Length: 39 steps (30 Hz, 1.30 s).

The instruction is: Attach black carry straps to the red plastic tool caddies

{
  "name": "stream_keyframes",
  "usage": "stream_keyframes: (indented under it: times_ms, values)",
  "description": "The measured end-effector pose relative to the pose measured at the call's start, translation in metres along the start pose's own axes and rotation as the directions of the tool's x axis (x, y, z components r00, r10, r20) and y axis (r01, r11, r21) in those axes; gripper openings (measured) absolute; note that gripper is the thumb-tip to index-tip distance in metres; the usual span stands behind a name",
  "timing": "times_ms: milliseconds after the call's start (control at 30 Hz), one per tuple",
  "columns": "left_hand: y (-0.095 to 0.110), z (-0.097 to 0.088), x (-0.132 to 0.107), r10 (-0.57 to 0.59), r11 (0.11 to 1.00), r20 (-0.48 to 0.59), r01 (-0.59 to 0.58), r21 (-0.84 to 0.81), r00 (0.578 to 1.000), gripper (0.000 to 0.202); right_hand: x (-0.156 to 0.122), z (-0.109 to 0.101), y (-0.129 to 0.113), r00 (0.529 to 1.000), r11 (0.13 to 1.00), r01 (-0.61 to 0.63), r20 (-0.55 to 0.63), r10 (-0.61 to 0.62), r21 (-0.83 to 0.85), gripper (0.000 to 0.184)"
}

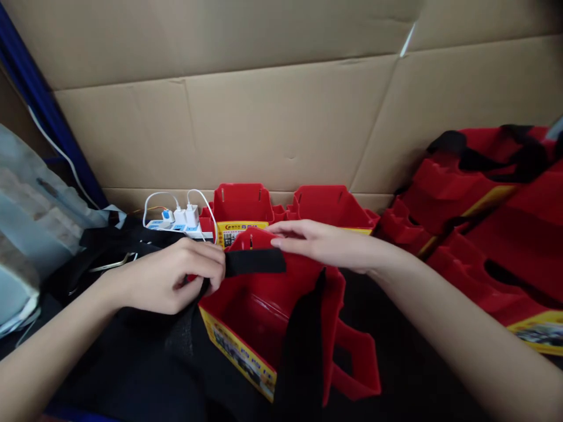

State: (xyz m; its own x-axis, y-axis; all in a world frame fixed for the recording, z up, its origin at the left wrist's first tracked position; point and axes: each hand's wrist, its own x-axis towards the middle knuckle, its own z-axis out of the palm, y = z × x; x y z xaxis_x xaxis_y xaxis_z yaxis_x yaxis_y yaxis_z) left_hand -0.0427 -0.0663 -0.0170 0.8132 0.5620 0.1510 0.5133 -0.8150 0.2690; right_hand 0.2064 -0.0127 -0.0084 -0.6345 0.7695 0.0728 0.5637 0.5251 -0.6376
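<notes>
A red plastic box (pixel 268 308) with a yellow printed label stands in front of me on a black surface, turned at an angle. My left hand (pixel 193 272) is closed around a black strap (pixel 257 262) at the box's left side, and the strap's free end points right across the opening. My right hand (pixel 312 241) rests on the far wall's upper edge, fingers stretched out flat, near a slot in that wall. A wide black strap part (pixel 303 346) hangs over the near right side. A red loop-shaped holder (pixel 358 363) sticks out at the right.
Two more red boxes (pixel 241 202) stand behind, against a cardboard wall (pixel 281 129). A white power strip with plugs and cables (pixel 189 218) lies at the back left. Red boxes with black straps (pixel 475 176) are stacked at right. Pale plastic bags (pixel 26 223) fill the left.
</notes>
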Motion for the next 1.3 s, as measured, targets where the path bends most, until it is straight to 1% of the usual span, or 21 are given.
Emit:
stream_keyframes:
  times_ms: [67, 133, 200, 267, 333, 367, 433, 467, 533, 567, 633, 667, 700, 733, 800, 867, 933, 1033, 1100, 1200, 1300]
  values:
    - [0.002, 0.001, -0.001, -0.014, 0.998, 0.007, 0.013, 0.056, 1.0, 0.027, 0.006, -0.003, 0.008, 0.997, 0.988, -0.048, 0.058, 0.04, 0.144, 0.036]
    - [0.006, 0.002, -0.003, -0.057, 0.99, -0.002, 0.057, 0.129, 0.998, 0.024, 0.014, -0.003, 0.016, 0.993, 0.962, -0.074, 0.104, 0.048, 0.262, 0.037]
    - [0.009, 0.002, -0.003, -0.123, 0.972, -0.008, 0.122, 0.2, 0.992, 0.023, 0.021, 0.0, 0.022, 0.994, 0.948, -0.062, 0.104, 0.031, 0.313, 0.037]
    - [0.012, 0.003, -0.001, -0.19, 0.949, 0.005, 0.182, 0.259, 0.982, 0.022, 0.025, 0.003, 0.021, 0.998, 0.954, 0.007, 0.054, -0.025, 0.299, 0.037]
    - [0.015, 0.002, 0.002, -0.226, 0.929, 0.024, 0.209, 0.304, 0.974, 0.021, 0.027, 0.002, 0.015, 0.992, 0.966, 0.122, 0.016, -0.129, 0.226, 0.037]
    - [0.016, 0.002, 0.004, -0.234, 0.924, 0.028, 0.213, 0.319, 0.972, 0.021, 0.027, 0.001, 0.01, 0.981, 0.967, 0.187, 0.017, -0.192, 0.172, 0.037]
    - [0.019, 0.0, 0.007, -0.238, 0.921, 0.009, 0.223, 0.32, 0.971, 0.02, 0.027, -0.003, 0.001, 0.954, 0.955, 0.294, 0.051, -0.295, 0.026, 0.032]
    - [0.02, 0.0, 0.009, -0.245, 0.923, -0.015, 0.238, 0.301, 0.969, 0.019, 0.026, -0.005, -0.004, 0.946, 0.945, 0.321, 0.072, -0.317, -0.059, 0.029]
    - [0.022, 0.0, 0.012, -0.283, 0.929, -0.086, 0.295, 0.221, 0.955, 0.02, 0.026, -0.005, -0.009, 0.951, 0.925, 0.309, 0.078, -0.299, -0.222, 0.026]
    - [0.022, 0.001, 0.015, -0.322, 0.925, -0.136, 0.342, 0.166, 0.937, 0.02, 0.026, -0.004, -0.01, 0.96, 0.917, 0.28, 0.064, -0.273, -0.286, 0.026]
    - [0.02, 0.006, 0.022, -0.419, 0.894, -0.235, 0.444, 0.063, 0.877, 0.024, 0.026, 0.001, -0.01, 0.975, 0.902, 0.217, 0.028, -0.223, -0.374, 0.025]
    - [0.018, 0.01, 0.026, -0.461, 0.874, -0.264, 0.485, 0.031, 0.847, 0.028, 0.025, 0.003, -0.009, 0.978, 0.894, 0.195, 0.007, -0.21, -0.403, 0.023]
    - [0.016, 0.013, 0.031, -0.492, 0.857, -0.273, 0.515, 0.017, 0.827, 0.031, 0.025, 0.006, -0.008, 0.978, 0.886, 0.185, -0.01, -0.209, -0.426, 0.022]
    - [0.013, 0.016, 0.036, -0.506, 0.848, -0.268, 0.53, 0.021, 0.82, 0.03, 0.024, 0.008, -0.007, 0.976, 0.878, 0.184, -0.022, -0.216, -0.442, 0.023]
    - [0.009, 0.02, 0.044, -0.51, 0.84, -0.243, 0.539, 0.065, 0.825, 0.02, 0.023, 0.011, -0.005, 0.973, 0.877, 0.186, -0.039, -0.227, -0.443, 0.032]
    - [0.007, 0.022, 0.049, -0.518, 0.818, -0.247, 0.559, 0.135, 0.819, 0.022, 0.021, 0.011, -0.005, 0.98, 0.902, 0.147, -0.062, -0.187, -0.407, 0.044]
    - [0.008, 0.022, 0.05, -0.537, 0.772, -0.275, 0.596, 0.222, 0.798, 0.023, 0.02, 0.009, -0.006, 0.99, 0.937, 0.093, -0.065, -0.122, -0.336, 0.048]
    - [0.013, 0.022, 0.048, -0.573, 0.689, -0.295, 0.644, 0.332, 0.765, 0.022, 0.019, 0.003, -0.005, 0.995, 0.979, 0.099, 0.003, -0.1, -0.177, 0.042]
    - [0.017, 0.022, 0.046, -0.578, 0.651, -0.305, 0.653, 0.388, 0.757, 0.022, 0.019, -0.002, -0.002, 0.994, 0.994, 0.106, 0.042, -0.105, -0.02, 0.037]
    - [0.022, 0.023, 0.048, -0.555, 0.572, -0.351, 0.652, 0.497, 0.754, 0.024, 0.022, -0.007, 0.007, 0.997, 0.982, 0.013, 0.071, -0.027, 0.191, 0.031]
    - [0.025, 0.024, 0.054, -0.525, 0.49, -0.374, 0.631, 0.601, 0.765, 0.029, 0.027, -0.004, 0.016, 0.994, 0.951, -0.071, 0.103, 0.042, 0.302, 0.029]
